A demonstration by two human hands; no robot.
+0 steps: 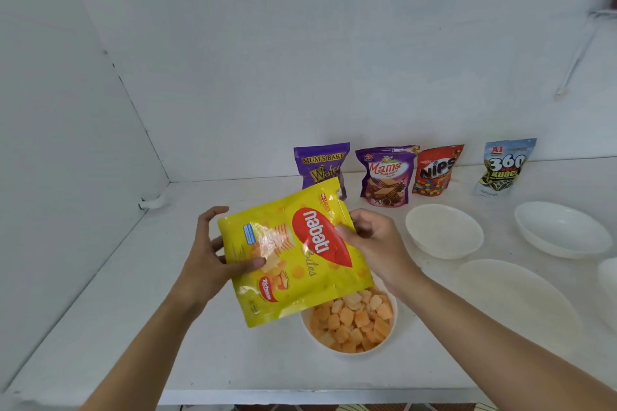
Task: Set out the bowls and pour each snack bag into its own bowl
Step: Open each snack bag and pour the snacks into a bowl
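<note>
The near bowl [306, 325] held orange bites [354, 320]. Above it the yellow bag [293, 253] hung tilted, mouth down. The left hand [207, 260] gripped its left edge; the right hand [374, 243] pinched its right edge. Farther right sat the mid bowl [444, 230] and right bowl [561, 230]. Four bags [385, 173] stood farthest.

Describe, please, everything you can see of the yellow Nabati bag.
The yellow Nabati bag is a glossy foil-like pouch with a red logo panel and pictured wafer pieces. Held tilted in the air, its lower edge hangs over the white bowl of orange snack pieces. The left hand grips its left side; the right hand pinches its right edge.
</note>
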